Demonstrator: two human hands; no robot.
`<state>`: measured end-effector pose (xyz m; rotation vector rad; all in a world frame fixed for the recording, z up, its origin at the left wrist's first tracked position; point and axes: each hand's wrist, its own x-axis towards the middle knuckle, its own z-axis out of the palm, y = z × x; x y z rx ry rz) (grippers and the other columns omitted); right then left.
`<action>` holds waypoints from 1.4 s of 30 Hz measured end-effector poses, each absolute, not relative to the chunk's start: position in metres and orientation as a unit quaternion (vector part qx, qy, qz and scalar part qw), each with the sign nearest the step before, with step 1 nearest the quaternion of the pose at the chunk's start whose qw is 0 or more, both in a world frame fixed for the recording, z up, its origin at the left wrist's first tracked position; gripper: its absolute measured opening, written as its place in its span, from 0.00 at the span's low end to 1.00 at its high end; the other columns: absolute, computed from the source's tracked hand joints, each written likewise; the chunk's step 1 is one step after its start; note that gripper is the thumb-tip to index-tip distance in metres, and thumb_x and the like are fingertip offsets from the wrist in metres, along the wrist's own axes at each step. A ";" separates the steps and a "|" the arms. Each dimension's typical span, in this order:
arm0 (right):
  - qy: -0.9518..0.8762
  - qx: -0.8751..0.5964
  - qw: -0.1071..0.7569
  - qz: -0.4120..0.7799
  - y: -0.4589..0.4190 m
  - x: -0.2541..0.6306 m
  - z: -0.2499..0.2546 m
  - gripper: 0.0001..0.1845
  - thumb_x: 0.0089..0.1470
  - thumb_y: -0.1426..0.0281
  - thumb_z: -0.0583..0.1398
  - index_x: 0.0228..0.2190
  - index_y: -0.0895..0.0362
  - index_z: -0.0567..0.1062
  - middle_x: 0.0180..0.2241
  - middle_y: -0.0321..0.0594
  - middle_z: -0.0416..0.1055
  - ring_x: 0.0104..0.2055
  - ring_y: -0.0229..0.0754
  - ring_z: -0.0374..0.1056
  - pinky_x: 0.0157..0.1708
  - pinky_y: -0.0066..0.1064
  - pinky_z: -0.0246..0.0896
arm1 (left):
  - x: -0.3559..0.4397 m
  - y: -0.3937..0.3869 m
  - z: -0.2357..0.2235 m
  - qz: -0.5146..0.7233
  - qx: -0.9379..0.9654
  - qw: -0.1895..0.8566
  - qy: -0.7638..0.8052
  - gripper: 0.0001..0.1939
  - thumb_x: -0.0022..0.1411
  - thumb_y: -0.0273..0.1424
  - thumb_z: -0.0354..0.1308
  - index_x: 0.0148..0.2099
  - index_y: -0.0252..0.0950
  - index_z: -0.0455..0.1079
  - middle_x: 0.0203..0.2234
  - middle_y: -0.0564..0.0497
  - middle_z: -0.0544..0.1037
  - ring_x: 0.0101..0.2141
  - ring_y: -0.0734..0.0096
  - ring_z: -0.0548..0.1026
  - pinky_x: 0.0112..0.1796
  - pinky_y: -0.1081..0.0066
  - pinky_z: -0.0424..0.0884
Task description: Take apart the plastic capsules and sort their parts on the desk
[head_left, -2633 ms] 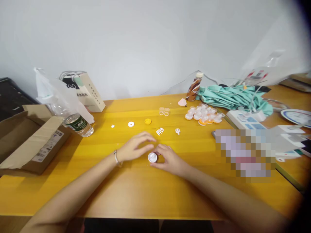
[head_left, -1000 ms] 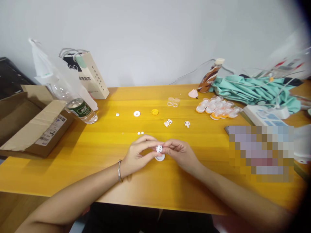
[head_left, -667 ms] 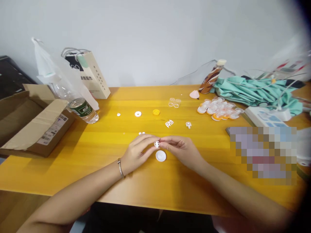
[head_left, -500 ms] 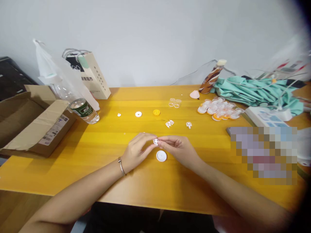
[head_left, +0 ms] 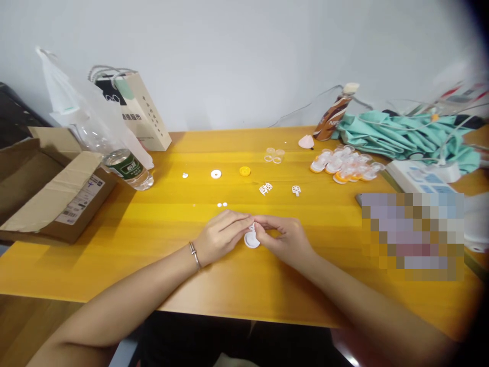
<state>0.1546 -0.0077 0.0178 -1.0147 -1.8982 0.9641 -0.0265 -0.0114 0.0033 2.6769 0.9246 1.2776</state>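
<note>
Between left hand [head_left: 223,233], grip hidden, and right hand [head_left: 286,239] pinching it, small white part [head_left: 252,227] near white disc [head_left: 250,240].

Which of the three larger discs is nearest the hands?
The rimmed white disc, right by the left hand and right hand. The holed white disc and yellow disc lie farther back.

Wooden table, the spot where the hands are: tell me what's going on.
A person's left hand and right hand meet at the fingertips around a small white piece. The fingers partly hide it, so which hand grips it is unclear. Just below it in the view, a white round dish sits on the wooden table. Farther back lie a white ring, a yellow disc and spoked white pieces.
</note>
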 end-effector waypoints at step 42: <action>-0.725 -0.393 0.448 0.346 0.010 0.153 0.004 0.05 0.53 0.68 0.55 0.29 0.55 0.69 0.28 0.38 0.71 0.31 0.38 0.67 0.35 0.32 0.63 | -0.015 -0.006 0.008 0.488 0.757 0.202 0.385 0.08 0.56 0.28 0.58 0.40 0.36 0.68 0.32 0.49 0.75 0.34 0.71 0.72 0.38 0.70 0.69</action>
